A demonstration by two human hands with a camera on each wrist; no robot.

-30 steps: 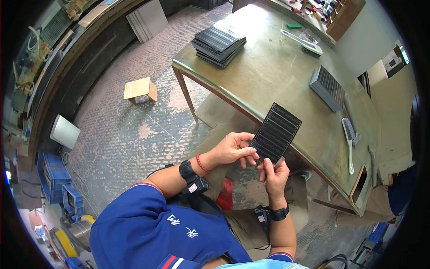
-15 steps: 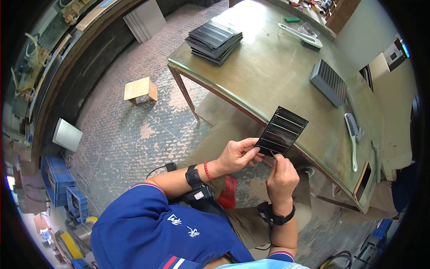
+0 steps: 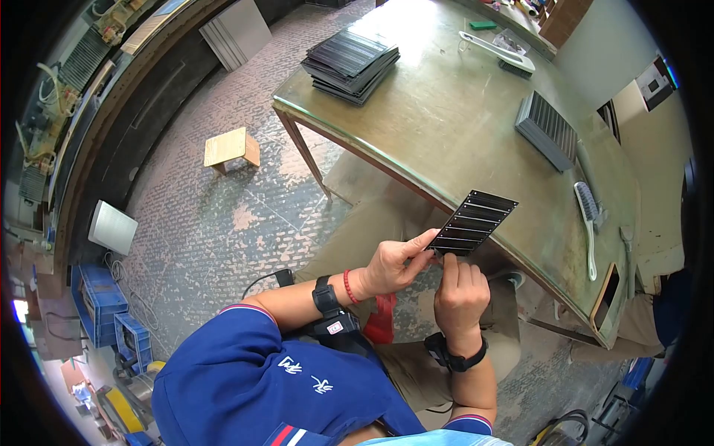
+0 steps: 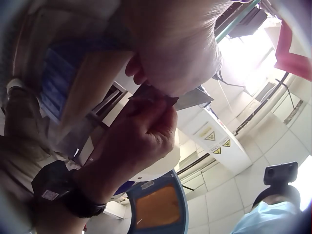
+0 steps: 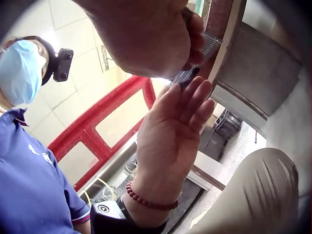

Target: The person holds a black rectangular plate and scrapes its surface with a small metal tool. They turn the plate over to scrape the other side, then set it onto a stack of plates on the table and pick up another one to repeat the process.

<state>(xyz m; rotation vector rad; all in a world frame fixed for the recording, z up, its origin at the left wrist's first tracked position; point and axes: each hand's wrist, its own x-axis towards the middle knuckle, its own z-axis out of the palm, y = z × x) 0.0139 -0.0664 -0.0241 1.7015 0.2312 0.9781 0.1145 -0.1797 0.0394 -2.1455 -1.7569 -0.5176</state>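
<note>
A black panel [image 3: 474, 223] with rows of parallel slots stands tilted up beyond both hands, close to the table's front edge. My left hand [image 3: 399, 265], with a red bead bracelet above it, pinches the panel's lower left corner between thumb and fingers. At the panel's lower edge, the curled fingers of my right hand [image 3: 461, 296] meet it. A thin grey pointed piece [image 4: 195, 99] sticks out past those fingers in the left wrist view; I cannot tell what it is. The right wrist view shows the left palm [image 5: 168, 131] facing the camera, just below the right hand.
On the green-topped table [image 3: 424, 126] lie a stack of black panels [image 3: 349, 63], another neater stack [image 3: 547, 130], a white-handled brush [image 3: 586, 227] and a second brush [image 3: 498, 53]. A small wooden stool [image 3: 230, 149] stands on the floor. Another person's legs [image 3: 625, 327] are at right.
The panel has tipped back and shows foreshortened. The right hand has turned from thumb uppermost to knuckles uppermost, its fingers moving left along the lower edge. My left hand keeps its hold.
</note>
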